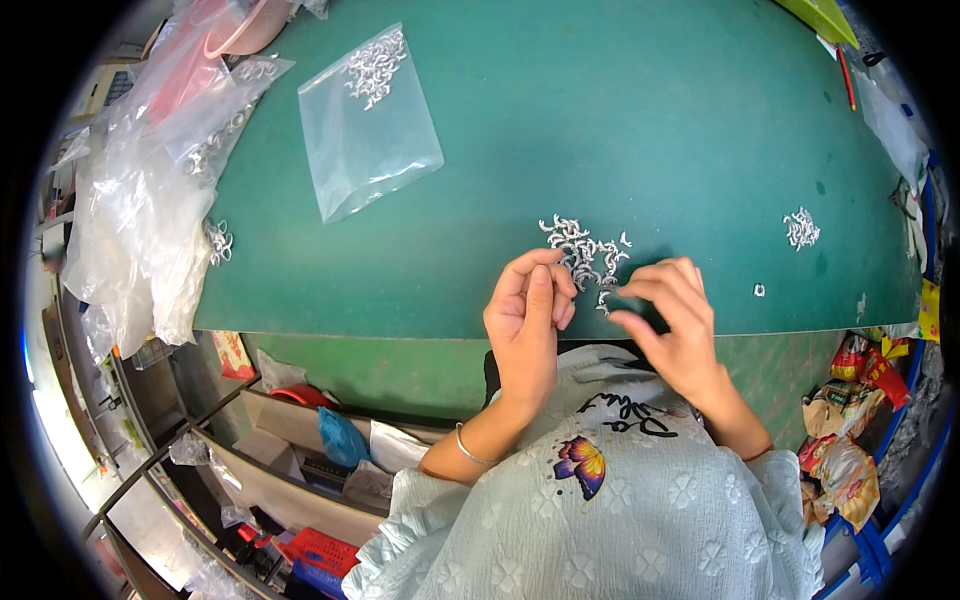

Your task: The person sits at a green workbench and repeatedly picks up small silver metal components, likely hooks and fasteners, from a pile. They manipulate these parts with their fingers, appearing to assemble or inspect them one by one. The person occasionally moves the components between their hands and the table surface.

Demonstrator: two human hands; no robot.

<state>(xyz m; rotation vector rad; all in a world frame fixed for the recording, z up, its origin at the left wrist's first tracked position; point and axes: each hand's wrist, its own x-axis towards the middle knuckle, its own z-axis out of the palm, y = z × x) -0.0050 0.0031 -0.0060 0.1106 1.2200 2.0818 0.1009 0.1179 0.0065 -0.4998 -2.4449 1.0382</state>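
Observation:
A loose heap of small curved silvery metal pieces [572,245] lies on the green tabletop [520,120] near its front edge. My left hand [526,312] is just left of and in front of the heap, its fingers curled and the thumb pressed to the index finger; whatever they may pinch is hidden. To the right of the heap is my right hand [676,318], thumb and fingers apart with a gap between them. A few stray pieces [604,298] lie close to its fingertips.
A clear plastic bag [370,150] with more such pieces lies at the back left. Crumpled plastic bags [140,200] and a pink basin [250,28] crowd the left side. A small pile [801,229] and one single piece [759,290] lie at right. Below left is an open drawer [300,455].

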